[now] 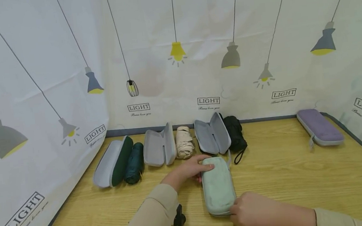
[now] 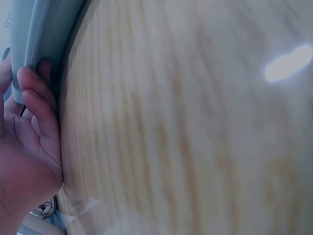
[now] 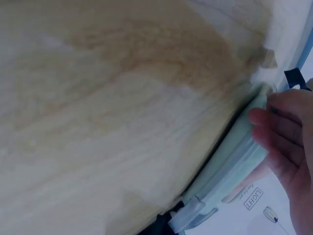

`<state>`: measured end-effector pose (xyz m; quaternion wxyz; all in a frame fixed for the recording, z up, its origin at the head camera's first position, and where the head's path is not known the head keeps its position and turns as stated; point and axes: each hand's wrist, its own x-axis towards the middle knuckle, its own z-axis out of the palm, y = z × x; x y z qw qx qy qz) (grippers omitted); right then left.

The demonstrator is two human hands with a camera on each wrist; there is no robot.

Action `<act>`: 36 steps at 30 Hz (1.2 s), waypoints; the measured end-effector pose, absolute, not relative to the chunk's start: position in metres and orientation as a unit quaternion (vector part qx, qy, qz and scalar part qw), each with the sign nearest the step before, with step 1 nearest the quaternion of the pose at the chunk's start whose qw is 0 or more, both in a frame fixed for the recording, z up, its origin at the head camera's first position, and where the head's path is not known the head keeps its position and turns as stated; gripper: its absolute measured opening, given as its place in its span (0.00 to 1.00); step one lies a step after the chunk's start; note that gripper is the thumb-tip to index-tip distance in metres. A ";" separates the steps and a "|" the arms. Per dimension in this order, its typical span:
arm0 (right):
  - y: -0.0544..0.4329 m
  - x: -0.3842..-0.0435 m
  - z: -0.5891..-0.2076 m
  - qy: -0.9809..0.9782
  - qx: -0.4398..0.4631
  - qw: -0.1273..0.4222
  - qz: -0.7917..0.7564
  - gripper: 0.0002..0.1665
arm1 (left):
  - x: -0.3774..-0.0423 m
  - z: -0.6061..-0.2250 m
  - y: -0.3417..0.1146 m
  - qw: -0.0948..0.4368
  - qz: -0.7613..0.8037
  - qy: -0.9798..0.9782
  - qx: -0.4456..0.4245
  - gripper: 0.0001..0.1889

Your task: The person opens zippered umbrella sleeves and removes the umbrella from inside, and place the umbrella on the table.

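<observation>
A closed mint-green zip case lies flat on the wooden table in front of me, its long side pointing away. My left hand grips the far left corner, thumb on the lid; in the left wrist view its curled fingers hold the side by the seam. At the near right corner, my right hand pinches the zip edge with bent fingers. The right wrist view shows those fingertips against the case's seam; what lies between thumb and forefinger is hidden. A grey strap sticks out at the far end.
Along the back stand open cases: a dark green one, a grey one and another grey one. Beside them lie a teal folded umbrella, a beige rolled bundle and a black folded umbrella. A closed purple case lies back right.
</observation>
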<state>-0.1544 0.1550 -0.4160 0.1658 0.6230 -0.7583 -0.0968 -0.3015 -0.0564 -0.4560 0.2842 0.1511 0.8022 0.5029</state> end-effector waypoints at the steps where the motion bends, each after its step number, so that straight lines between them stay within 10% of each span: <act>1: 0.154 -0.154 -0.417 -0.760 0.621 0.167 -0.095 0.13 | -0.301 -0.456 -0.057 0.284 0.501 0.803 0.150 0.27; 24: 0.150 -0.135 -0.415 -0.910 0.408 -0.032 0.067 0.12 | -0.300 -0.455 -0.058 0.283 0.500 0.802 0.162 0.24; 36: 0.162 -0.146 -0.417 -0.932 0.359 0.026 0.040 0.15 | -0.299 -0.455 -0.060 0.288 0.489 0.804 0.174 0.25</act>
